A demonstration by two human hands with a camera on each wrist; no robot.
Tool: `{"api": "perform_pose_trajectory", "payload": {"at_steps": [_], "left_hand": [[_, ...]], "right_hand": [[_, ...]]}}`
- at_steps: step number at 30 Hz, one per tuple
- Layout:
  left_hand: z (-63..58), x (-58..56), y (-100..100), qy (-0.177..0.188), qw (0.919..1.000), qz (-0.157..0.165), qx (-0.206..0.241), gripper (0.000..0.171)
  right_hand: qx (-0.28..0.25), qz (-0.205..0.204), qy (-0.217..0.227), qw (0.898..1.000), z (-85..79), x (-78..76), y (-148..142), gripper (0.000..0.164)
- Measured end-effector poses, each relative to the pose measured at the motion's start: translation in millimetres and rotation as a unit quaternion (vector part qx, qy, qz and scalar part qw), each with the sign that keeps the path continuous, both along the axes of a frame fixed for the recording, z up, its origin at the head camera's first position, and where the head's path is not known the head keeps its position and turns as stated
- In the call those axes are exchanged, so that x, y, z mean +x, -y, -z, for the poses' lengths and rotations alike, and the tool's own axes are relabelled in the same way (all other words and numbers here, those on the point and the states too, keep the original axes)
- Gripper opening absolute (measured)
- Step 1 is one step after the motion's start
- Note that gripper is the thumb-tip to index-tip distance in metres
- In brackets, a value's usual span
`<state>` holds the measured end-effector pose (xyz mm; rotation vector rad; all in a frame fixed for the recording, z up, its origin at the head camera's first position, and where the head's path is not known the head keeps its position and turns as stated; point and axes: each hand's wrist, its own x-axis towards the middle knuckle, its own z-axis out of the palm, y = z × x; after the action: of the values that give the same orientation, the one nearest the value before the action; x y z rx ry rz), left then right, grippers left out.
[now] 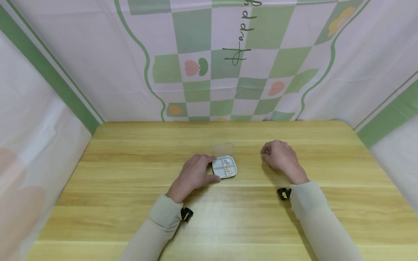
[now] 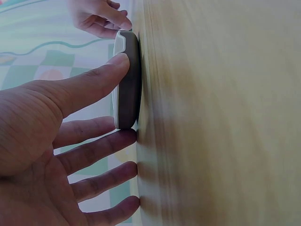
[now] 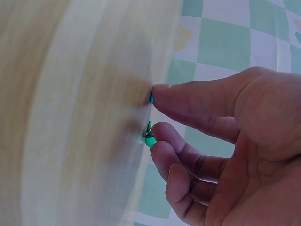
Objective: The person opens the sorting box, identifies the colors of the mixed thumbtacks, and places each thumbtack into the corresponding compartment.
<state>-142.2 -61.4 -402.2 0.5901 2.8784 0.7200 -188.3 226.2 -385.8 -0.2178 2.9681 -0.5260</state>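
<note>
A small white pill box [image 1: 219, 171] with four-way dividers lies on the table, its clear lid [image 1: 223, 149] flipped back. Several tiny gold-coloured pieces [image 1: 227, 164] lie in its right-hand compartments. My left hand [image 1: 195, 171] grips the box from the left; the thumb [image 2: 101, 84] presses one side of its dark base [image 2: 128, 89], fingers at the opposite side. To the right, my right hand [image 1: 281, 156] pinches a tiny blue piece [image 3: 152, 98] between thumb and index finger at the tabletop. A green bead with a loop [image 3: 150, 139] is against its other fingertips.
The wooden table [image 1: 130, 210] reaches back to a hanging cloth [image 1: 196, 36] with green checks. More cloth hangs at both sides. Black wrist cameras [image 1: 187, 214] sit at both cuffs.
</note>
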Motion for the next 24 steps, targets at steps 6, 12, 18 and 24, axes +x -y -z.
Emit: {"api": "perform_pose_trajectory", "payload": {"at_steps": [6,12,18,24], "left_hand": [[0.2,0.1,0.0,-0.003,1.0,0.001,0.0,0.07],[-0.2,0.1,-0.2,-0.002,1.0,0.001,0.0,0.071],[-0.9,0.4,-0.3,0.001,1.0,0.0,-0.001,0.071],[-0.6,0.3,-0.3,0.0,1.0,0.0,-0.003,0.071]], "right_hand": [[0.007,0.0,-0.001,1.0,0.3,0.1,-0.2,0.005],[0.013,0.003,0.0,1.0,0.4,-0.1,0.4,0.005],[0.014,0.007,0.001,1.0,0.5,0.1,0.8,0.007],[0.01,0.001,-0.008,1.0,-0.1,0.7,0.8,0.008]]}}
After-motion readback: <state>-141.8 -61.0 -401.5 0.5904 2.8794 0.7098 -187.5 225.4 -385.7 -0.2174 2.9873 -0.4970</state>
